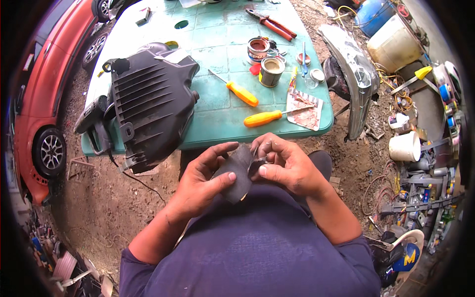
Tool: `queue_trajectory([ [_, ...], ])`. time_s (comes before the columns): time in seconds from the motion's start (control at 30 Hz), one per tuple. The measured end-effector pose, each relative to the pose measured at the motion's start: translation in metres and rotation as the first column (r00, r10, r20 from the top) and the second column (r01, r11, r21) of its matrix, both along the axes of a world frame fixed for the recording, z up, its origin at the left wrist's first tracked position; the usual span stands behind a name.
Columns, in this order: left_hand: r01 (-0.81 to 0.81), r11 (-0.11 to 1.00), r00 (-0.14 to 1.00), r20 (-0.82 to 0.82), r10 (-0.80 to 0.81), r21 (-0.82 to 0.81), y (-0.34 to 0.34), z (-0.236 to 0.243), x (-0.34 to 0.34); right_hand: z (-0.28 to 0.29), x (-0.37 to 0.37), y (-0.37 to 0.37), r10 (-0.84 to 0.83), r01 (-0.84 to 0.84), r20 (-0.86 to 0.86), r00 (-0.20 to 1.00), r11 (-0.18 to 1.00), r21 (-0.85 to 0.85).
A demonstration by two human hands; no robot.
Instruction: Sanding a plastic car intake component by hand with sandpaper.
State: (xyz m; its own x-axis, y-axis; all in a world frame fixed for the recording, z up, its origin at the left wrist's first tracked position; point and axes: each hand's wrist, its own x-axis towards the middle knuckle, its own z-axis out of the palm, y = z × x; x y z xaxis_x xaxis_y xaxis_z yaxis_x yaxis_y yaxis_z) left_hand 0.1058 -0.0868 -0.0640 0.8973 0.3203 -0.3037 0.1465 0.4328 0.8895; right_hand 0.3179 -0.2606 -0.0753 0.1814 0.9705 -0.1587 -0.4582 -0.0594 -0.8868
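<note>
Two hands work a dark, flexible patch of rubbery sheet (236,174) just in front of the body, below the near edge of the pale green plastic worktop (217,49).

The sheet's lower tip blends into the dark blue shirt, and its far side is covered by the right hand (284,166), whose fingers are curled shut on its upper edge; what the small dark bit there is cannot be made out. The left hand (203,180) pinches the sheet's left side between thumb and fingers. On the worktop, an open round tin (271,71) holds a tan paste, and a second tin (258,48) behind it shows reddish-brown contents. The big black ribbed plastic housing (148,104) hangs over the worktop's left edge, hiding a tool beneath it. Two orange-handled screwdrivers (262,118) lie nearby.
</note>
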Motion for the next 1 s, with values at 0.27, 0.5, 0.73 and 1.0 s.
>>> queue_trajectory([
  [0.27,-0.293,0.901,0.956,0.081,0.282,0.320,-0.003,-0.011,0.029,0.001,0.009,0.022,-0.238,0.247,0.100,0.966,0.966,-0.082],
  [0.5,-0.296,0.787,0.934,-0.008,0.356,0.541,0.016,-0.045,0.032,0.023,0.016,0.051,-0.286,0.354,0.900,0.329,0.921,0.164],
  [0.73,-0.202,0.401,0.913,0.024,0.407,0.894,0.013,-0.035,0.033,0.030,0.046,0.095,-0.055,0.331,0.993,-0.103,0.940,0.087],
  [1.0,0.167,0.159,0.888,-0.219,0.404,0.973,0.014,-0.020,0.035,0.011,0.044,0.127,0.084,0.371,0.964,-0.252,0.928,0.016],
])
